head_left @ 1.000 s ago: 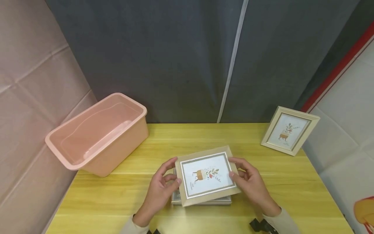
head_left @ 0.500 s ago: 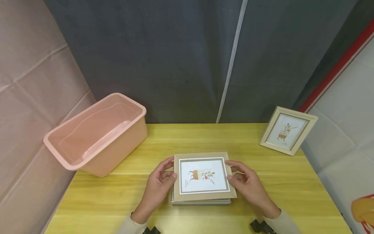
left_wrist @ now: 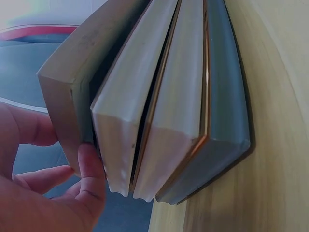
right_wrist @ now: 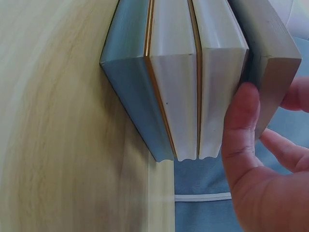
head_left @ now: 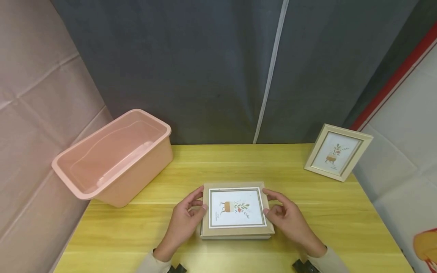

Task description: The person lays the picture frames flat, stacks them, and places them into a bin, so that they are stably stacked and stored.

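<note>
Both hands hold a beige picture frame (head_left: pixel 236 229) by its left and right edges, its plant print lying sideways. My left hand (head_left: pixel 182 222) pinches the left edge between thumb (left_wrist: pixel 91 179) and fingers. On the opposite edge my right hand (head_left: pixel 290 222) does the same, its thumb (right_wrist: pixel 241 125) showing in the right wrist view. Under the held frame lies a stack of three more: two whitish frames (left_wrist: pixel 166 121) over a blue-grey frame (left_wrist: pixel 219 96) on the table. A narrow dark gap separates the held frame from the stack in both wrist views.
A pink plastic bin (head_left: pixel 146 170) stands at the table's back left, with no contents visible. Another beige picture frame (head_left: pixel 353 161) stands upright at the back right. Behind the yellow wooden table (head_left: pixel 218 159) hangs a dark grey curtain (head_left: pixel 170 68).
The held frame was tilted and askew above the stack; both hands have brought it down and turned it nearly square over the other frames. The bin and the standing frame stay put.
</note>
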`<move>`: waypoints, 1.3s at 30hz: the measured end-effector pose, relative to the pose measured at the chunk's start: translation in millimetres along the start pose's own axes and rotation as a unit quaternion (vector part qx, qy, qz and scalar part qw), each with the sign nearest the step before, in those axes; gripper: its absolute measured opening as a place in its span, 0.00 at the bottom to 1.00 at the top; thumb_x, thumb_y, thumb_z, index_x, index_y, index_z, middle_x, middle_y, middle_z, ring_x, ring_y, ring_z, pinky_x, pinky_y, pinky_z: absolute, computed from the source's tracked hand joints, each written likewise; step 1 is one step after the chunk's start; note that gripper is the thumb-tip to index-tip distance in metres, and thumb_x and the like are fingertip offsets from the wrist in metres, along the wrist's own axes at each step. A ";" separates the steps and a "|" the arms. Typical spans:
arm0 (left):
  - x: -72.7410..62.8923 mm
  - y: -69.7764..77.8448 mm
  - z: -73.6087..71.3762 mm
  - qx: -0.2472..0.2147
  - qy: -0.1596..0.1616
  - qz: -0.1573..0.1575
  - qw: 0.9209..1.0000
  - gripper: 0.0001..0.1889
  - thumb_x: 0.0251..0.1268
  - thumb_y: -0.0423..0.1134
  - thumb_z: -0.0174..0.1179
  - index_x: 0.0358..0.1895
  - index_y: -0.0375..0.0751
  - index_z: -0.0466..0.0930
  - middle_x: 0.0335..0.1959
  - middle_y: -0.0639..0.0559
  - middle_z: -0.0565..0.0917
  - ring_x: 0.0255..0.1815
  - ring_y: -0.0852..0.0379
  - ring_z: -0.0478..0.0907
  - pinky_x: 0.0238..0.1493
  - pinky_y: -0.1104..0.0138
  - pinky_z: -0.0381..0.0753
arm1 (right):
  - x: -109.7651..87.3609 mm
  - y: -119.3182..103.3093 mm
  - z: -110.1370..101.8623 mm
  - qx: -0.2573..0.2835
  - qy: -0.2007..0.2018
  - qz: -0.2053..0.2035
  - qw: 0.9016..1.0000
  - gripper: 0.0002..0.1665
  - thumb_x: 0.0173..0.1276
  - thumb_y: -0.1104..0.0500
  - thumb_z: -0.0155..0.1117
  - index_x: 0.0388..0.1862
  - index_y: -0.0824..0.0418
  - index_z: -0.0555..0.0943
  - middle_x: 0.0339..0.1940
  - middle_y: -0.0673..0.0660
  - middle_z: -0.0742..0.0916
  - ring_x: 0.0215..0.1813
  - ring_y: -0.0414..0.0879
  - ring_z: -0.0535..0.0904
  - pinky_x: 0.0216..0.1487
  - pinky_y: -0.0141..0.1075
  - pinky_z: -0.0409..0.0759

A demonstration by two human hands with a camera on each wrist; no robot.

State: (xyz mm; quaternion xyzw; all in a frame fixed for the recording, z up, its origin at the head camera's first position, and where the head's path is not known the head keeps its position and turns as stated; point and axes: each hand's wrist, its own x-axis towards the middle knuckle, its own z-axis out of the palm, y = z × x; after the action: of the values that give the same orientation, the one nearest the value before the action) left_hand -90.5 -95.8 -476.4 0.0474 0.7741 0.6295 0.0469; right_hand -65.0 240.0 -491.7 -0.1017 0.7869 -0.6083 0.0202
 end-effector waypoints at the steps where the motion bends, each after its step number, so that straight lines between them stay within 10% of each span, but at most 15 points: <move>1: 0.1 -0.3 0.2 0.001 0.001 -0.001 1.000 0.31 0.70 0.30 0.67 0.75 0.47 0.75 0.67 0.46 0.83 0.55 0.50 0.82 0.48 0.70 0.89 | -0.1 0.0 0.2 -0.001 0.000 -0.002 1.000 0.35 0.73 0.68 0.69 0.77 0.60 0.72 0.60 0.67 0.78 0.25 0.32 0.75 0.21 0.30 0.75; 39: 1.7 -8.1 -3.9 0.071 -0.006 0.001 0.997 0.28 0.69 0.34 0.70 0.70 0.57 0.80 0.66 0.52 0.82 0.56 0.53 0.81 0.52 0.69 0.85 | 2.1 0.6 -6.5 -0.095 0.000 -0.043 0.995 0.31 0.69 0.63 0.75 0.70 0.59 0.80 0.61 0.60 0.84 0.34 0.38 0.84 0.28 0.33 0.85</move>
State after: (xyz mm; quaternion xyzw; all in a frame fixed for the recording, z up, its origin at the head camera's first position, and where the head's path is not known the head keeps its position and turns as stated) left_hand -92.8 -101.0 -483.6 0.0550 0.8165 0.5728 0.0469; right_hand -68.1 246.0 -490.3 -0.1368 0.8361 -0.5311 -0.0151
